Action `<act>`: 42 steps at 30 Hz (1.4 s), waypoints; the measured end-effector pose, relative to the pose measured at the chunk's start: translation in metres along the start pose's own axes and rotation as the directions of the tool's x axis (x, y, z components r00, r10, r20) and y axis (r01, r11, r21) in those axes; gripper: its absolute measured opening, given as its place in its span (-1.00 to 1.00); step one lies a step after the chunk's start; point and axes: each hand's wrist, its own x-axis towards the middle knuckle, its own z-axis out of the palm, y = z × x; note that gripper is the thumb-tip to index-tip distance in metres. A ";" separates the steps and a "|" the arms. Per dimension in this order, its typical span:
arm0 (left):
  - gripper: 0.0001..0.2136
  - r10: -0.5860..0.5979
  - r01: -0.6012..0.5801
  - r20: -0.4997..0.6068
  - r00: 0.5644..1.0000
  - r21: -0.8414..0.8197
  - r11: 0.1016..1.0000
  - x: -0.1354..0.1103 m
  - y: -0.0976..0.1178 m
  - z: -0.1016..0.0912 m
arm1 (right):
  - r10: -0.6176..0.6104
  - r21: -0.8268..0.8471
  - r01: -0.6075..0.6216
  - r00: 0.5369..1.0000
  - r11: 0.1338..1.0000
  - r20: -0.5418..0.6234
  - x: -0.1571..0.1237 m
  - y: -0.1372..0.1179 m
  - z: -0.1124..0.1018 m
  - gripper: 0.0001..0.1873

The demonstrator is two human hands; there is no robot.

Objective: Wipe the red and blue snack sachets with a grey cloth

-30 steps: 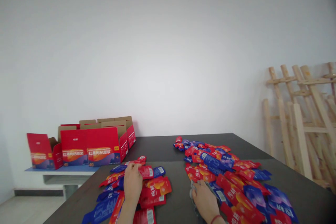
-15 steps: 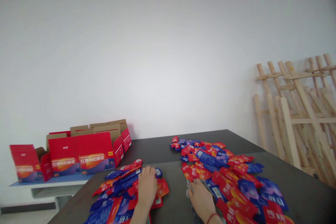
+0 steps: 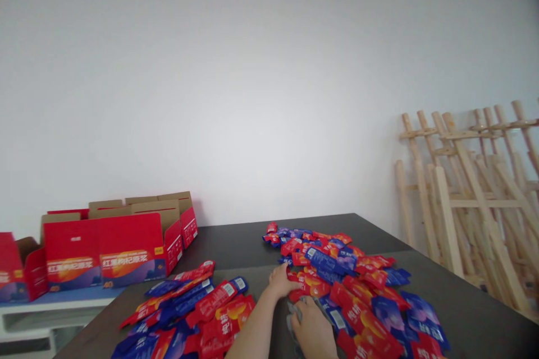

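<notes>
Left hand [image 3: 279,282]: reaches to the inner edge of the right-hand pile, its thumb side at a red pouch [image 3: 312,287]; whether the fingers pinch that pouch or merely rest on it, I cannot tell.
Right hand [image 3: 314,332]: fingers curled over a bunched grey cloth [image 3: 290,322], which they appear to grasp low on the desk [image 3: 259,275]; a blue pouch [image 3: 337,318] lies just beside.
Red pouch: lies flat on the desk among overlapping red and blue ones, just beyond the right hand.
Handling: the pouches look light and soft, probably liquid-filled, so they would sag and bulge rather than stay stiff; the glossy film may slide easily against its neighbours.
Where to hold: a flat sealed end or edge seems best, with thumb and fingers on opposite faces; a hard squeeze at the full middle could strain the seams.
Left-hand pile [image 3: 227,314]: more red and blue pouches, fanned and overlapping, well apart from the right hand.
Boxes [image 3: 130,252]: red printed cartons with raised flaps, on a blue-topped stand [image 3: 78,295] beyond the desk's left side.
Wooden frames [image 3: 447,219]: lean at the right by the wall [image 3: 252,95].
</notes>
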 end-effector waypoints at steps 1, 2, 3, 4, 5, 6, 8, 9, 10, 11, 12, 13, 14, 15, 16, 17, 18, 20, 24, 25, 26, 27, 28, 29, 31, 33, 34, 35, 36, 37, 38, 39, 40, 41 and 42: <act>-0.19 0.018 -0.018 0.012 1.000 0.011 1.000 0.003 0.001 0.000 | -0.001 0.002 0.001 1.000 1.000 0.000 0.000 0.000 0.000 -0.72; -0.17 0.038 -0.038 0.023 0.999 0.026 0.999 0.004 0.001 0.000 | -0.002 0.005 0.002 1.000 1.000 -0.001 0.000 0.001 0.001 -0.73; -0.16 0.059 -0.060 0.034 0.998 0.043 0.997 0.005 0.002 0.000 | -0.002 0.008 0.002 1.000 1.000 -0.004 0.001 0.002 0.002 -0.73; -0.17 0.083 -0.086 0.044 0.996 0.059 0.995 0.005 0.003 0.000 | -0.003 0.013 0.003 1.000 1.000 -0.007 0.001 0.003 0.003 -0.73; -0.19 0.110 -0.114 0.052 0.993 0.077 0.991 0.004 0.003 -0.001 | -0.006 0.020 0.006 1.000 1.000 -0.012 0.001 0.005 0.004 -0.73; -0.24 0.137 -0.142 0.059 0.989 0.098 0.985 0.002 0.004 -0.003 | -0.010 0.030 0.011 1.000 0.999 -0.020 0.002 0.006 0.005 -0.73; -0.36 0.180 -0.188 0.067 0.981 0.146 0.971 -0.004 0.004 -0.008 | -0.020 0.055 0.023 0.999 0.998 -0.042 0.002 0.009 0.007 -0.73; -0.41 0.193 -0.202 0.068 0.979 0.173 0.964 -0.007 0.003 -0.012 | -0.023 0.066 0.027 0.998 0.997 -0.054 0.002 0.011 0.008 -0.73; -0.45 0.200 -0.210 0.069 0.977 0.201 0.957 -0.010 0.002 -0.015 | -0.022 0.075 0.027 0.998 0.997 -0.065 0.003 0.012 0.009 -0.73; -0.48 0.201 -0.212 0.071 0.977 0.229 0.950 -0.014 0.001 -0.019 | -0.020 0.084 0.026 0.997 0.996 -0.071 0.003 0.013 0.009 -0.72; -0.48 0.200 -0.213 0.077 0.977 0.256 0.943 -0.017 -0.001 -0.022 | -0.020 0.093 0.026 0.997 0.995 -0.071 0.003 0.014 0.010 -0.72; -0.49 0.196 -0.212 0.086 0.977 0.281 0.936 -0.021 -0.002 -0.026 | -0.021 0.103 0.028 0.997 0.994 -0.069 0.003 0.015 0.010 -0.71; -0.49 0.190 -0.212 0.098 0.977 0.303 0.929 -0.025 -0.004 -0.028 | -0.024 0.113 0.031 0.997 0.993 -0.068 0.004 0.015 0.010 -0.71; -0.48 0.183 -0.210 0.112 0.977 0.322 0.923 -0.028 -0.005 -0.030 | -0.028 0.123 0.036 0.997 0.992 -0.067 0.004 0.016 0.010 -0.71; -0.48 0.173 -0.206 0.124 0.977 0.337 0.919 -0.032 -0.006 -0.031 | -0.031 0.130 0.040 0.997 0.991 -0.069 0.004 0.016 0.010 -0.71; -0.46 0.161 -0.198 0.134 0.978 0.349 0.916 -0.035 -0.007 -0.032 | -0.030 0.135 0.039 0.997 0.990 -0.074 0.004 0.016 0.010 -0.71; -0.45 0.149 -0.190 0.140 0.979 0.359 0.914 -0.038 -0.006 -0.032 | -0.026 0.138 0.036 0.996 0.990 -0.080 0.005 0.016 0.010 -0.71; -0.40 0.113 -0.160 0.145 0.983 0.369 0.916 -0.044 -0.005 -0.030 | -0.022 0.146 0.034 0.996 0.989 -0.086 0.005 0.016 0.009 -0.71; -0.27 -0.006 -0.016 0.074 0.997 0.297 0.955 -0.052 -0.002 -0.026 | -0.009 0.208 0.029 0.995 0.978 -0.096 0.004 0.017 0.007 -0.70; -0.25 -0.028 0.018 0.035 0.999 0.258 0.966 -0.055 -0.002 -0.026 | 0.001 0.239 0.023 0.995 0.971 -0.100 0.004 0.018 0.007 -0.69; -0.25 -0.043 0.042 -0.001 0.999 0.219 0.975 -0.057 -0.003 -0.027 | 0.013 0.274 0.016 0.995 0.962 -0.104 0.005 0.020 0.007 -0.68; -0.28 -0.052 0.057 -0.028 0.998 0.184 0.981 -0.061 -0.004 -0.028 | 0.022 0.310 0.013 0.994 0.951 -0.107 0.005 0.022 0.008 -0.67; -0.33 -0.058 0.064 -0.043 0.997 0.153 0.986 -0.064 -0.006 -0.029 | 0.030 0.344 0.011 0.993 0.939 -0.113 0.006 0.024 0.009 -0.66; -0.40 -0.058 0.064 -0.047 0.997 0.124 0.990 -0.069 -0.009 -0.030 | 0.035 0.372 0.013 0.992 0.928 -0.121 0.007 0.027 0.010 -0.66; -0.58 -0.049 0.051 -0.034 0.998 0.058 0.997 -0.078 -0.015 -0.030 | 0.047 0.419 0.019 0.988 0.908 -0.145 0.010 0.030 0.011 -0.65; -0.71 -0.034 0.034 -0.004 0.999 -0.012 0.999 -0.087 -0.022 -0.028 | 0.059 0.457 0.024 0.984 0.889 -0.168 0.011 0.031 0.009 -0.65; -0.73 -0.033 0.036 0.028 0.999 -0.099 0.994 -0.091 -0.025 -0.026 | 0.058 0.470 0.032 0.983 0.882 -0.176 0.011 0.029 0.007 -0.65; -0.71 -0.027 0.042 0.070 0.997 -0.230 0.972 -0.094 -0.027 -0.024 | 0.042 0.479 0.052 0.982 0.877 -0.183 0.010 0.026 0.004 -0.64; -0.68 -0.003 0.049 0.116 0.993 -0.394 0.918 -0.097 -0.028 -0.022 | 0.010 0.479 0.084 0.982 0.874 -0.191 0.008 0.021 0.001 -0.64; -0.64 0.041 0.053 0.153 0.987 -0.561 0.826 -0.099 -0.029 -0.020 | -0.040 0.469 0.129 0.980 0.874 -0.195 0.005 0.015 -0.003 -0.64; -0.62 0.096 0.054 0.173 0.980 -0.702 0.710 -0.100 -0.029 -0.019 | -0.107 0.449 0.183 0.976 0.875 -0.191 0.001 0.009 -0.006 -0.64; -0.62 0.149 0.051 0.175 0.973 -0.797 0.602 -0.101 -0.028 -0.018 | -0.179 0.421 0.240 0.967 0.875 -0.180 -0.004 0.003 -0.010 -0.65; -0.63 0.187 0.042 0.166 0.968 -0.845 0.533 -0.101 -0.027 -0.018 | -0.244 0.386 0.289 0.956 0.876 -0.162 -0.008 -0.003 -0.012 -0.65; -0.66 0.207 0.034 0.156 0.966 -0.869 0.494 -0.101 -0.026 -0.017 | -0.294 0.348 0.325 0.946 0.879 -0.139 -0.011 -0.008 -0.014 -0.65; -0.68 0.213 0.032 0.150 0.965 -0.879 0.477 -0.101 -0.025 -0.017 | -0.324 0.311 0.343 0.939 0.886 -0.111 -0.013 -0.011 -0.015 -0.64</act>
